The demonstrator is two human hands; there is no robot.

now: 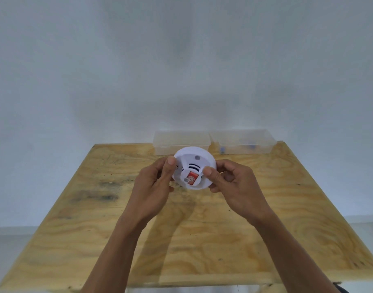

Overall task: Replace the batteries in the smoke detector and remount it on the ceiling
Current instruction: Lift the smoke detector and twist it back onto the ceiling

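A round white smoke detector (193, 159) is held above the plywood table (266, 218), its face tilted toward me. A red and orange label and dark vent slots show on its raised centre. My left hand (154, 187) grips its left rim, thumb on the face. My right hand (234, 182) grips the right rim, thumb pressing near the raised centre. No loose batteries are visible.
Two clear plastic boxes stand at the table's far edge: one (181, 140) behind the detector, another (244, 140) to its right with small dark items inside. A white wall rises behind the table. Dark stains mark the wood at left.
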